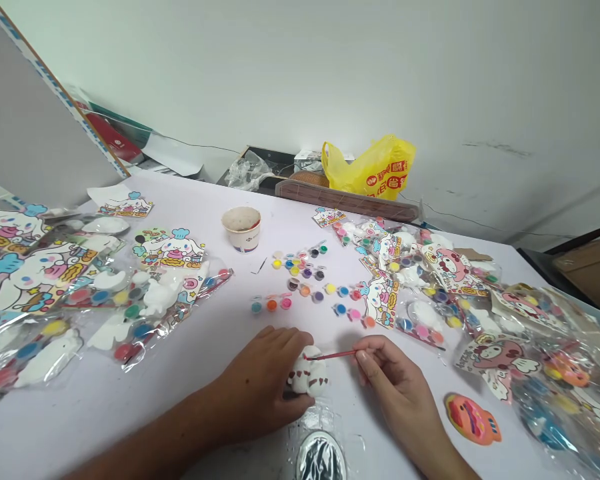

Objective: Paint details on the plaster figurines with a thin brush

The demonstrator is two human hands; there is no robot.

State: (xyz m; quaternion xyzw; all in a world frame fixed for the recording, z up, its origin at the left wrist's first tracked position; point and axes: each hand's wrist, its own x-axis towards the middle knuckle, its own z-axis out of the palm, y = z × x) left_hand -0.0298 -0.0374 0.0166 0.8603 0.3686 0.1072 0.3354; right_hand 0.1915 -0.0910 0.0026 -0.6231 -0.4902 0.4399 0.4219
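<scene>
A small white plaster figure [307, 385] with dark red marks lies on the table in front of me. My left hand [267, 377] is closed around its left side, thumb along the near edge, hiding part of it. Between thumb and fingers of my right hand [390, 377] is a thin red paintbrush [336, 355], its tip at the figure's upper part, where a red spot shows. Just beyond stand strips of small paint pots [271, 305] in several colours. Nearer to me lies a round silvery disc [321, 457] in clear plastic.
A paper cup [241, 229] stands further back. Clear packets with plaster figures and paints [165, 293] cover the left side, and more packets [425, 320] the right. By my right wrist lies a painted orange figure [473, 418]. A yellow plastic bag [373, 170] sits behind the table's far edge.
</scene>
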